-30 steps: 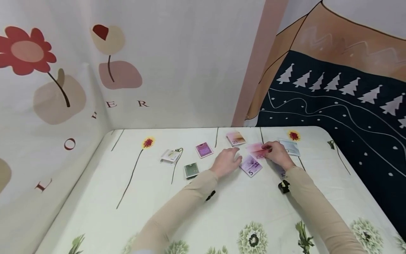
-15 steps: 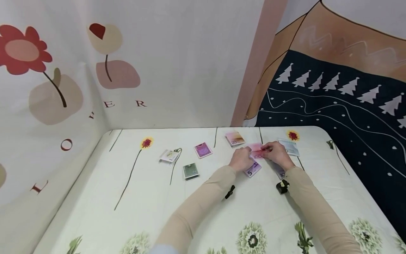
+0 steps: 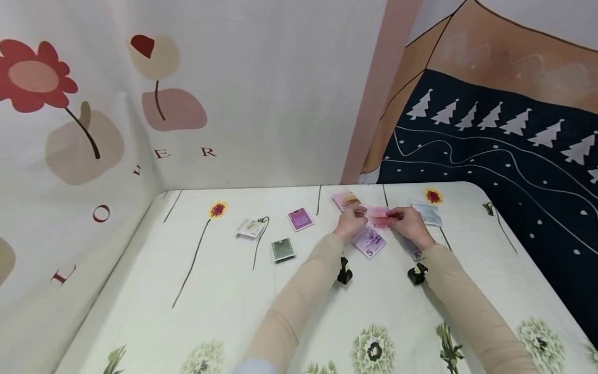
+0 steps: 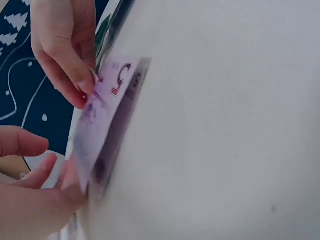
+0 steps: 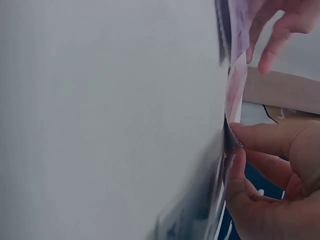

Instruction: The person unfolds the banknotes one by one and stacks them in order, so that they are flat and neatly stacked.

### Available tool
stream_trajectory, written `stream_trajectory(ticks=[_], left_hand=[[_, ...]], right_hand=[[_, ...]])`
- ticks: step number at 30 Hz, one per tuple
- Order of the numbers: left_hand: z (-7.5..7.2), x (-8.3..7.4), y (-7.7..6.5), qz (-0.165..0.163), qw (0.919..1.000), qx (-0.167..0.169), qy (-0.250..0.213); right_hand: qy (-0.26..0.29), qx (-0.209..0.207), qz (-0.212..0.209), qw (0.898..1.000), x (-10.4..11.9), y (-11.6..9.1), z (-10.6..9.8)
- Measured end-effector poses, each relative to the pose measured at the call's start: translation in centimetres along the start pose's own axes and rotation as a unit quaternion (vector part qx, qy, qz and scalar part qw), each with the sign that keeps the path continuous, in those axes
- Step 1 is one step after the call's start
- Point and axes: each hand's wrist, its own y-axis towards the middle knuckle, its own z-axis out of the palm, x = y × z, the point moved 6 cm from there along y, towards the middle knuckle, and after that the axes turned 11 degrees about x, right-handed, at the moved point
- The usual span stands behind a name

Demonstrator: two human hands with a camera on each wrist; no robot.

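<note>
A pink banknote [image 3: 377, 214] lies between the two hands on the table. My right hand [image 3: 411, 226] pinches its right end between thumb and fingers, as the right wrist view shows with the pink banknote [image 5: 236, 92] bent at the pinch. My left hand [image 3: 350, 222] is at the pink note's left side, with thumb and index finger apart in the left wrist view. It partly covers an orange-pink banknote [image 3: 344, 199] behind it. Just in front of the pink note is a folded purple banknote [image 3: 369, 243] with a 5 showing; its fold stands slightly raised in the left wrist view.
Toward the left lie a magenta note [image 3: 300, 219], a green folded note [image 3: 282, 250] and a pale folded note [image 3: 250, 228]. A light blue note [image 3: 426, 213] is beyond the right hand, and another purple note [image 3: 412, 249] sits partly under that wrist. White cloth walls enclose the back.
My left hand has come in from the left, reached the pink note, then drawn slightly back and up over the orange-pink note. The right hand keeps its pinch in nearly the same place.
</note>
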Motion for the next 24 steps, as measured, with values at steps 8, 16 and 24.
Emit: stream_trajectory(ticks=[8,16,24], left_hand=[[-0.3,0.2,0.6,0.022,0.9969,-0.048,-0.059],[-1.2,-0.3,0.5,0.060,0.9874,-0.084,-0.120],[-2.4,0.5,-0.3,0.094,0.9747,-0.067,-0.192]], right_hand=[[0.043,-0.012,-0.003,0.999,0.7,0.0,-0.2],[0.065,-0.024,-0.033,0.997,2.1,-0.6,-1.3],[0.097,-0.023,-0.045,0.994,3.4,-0.9,-1.3]])
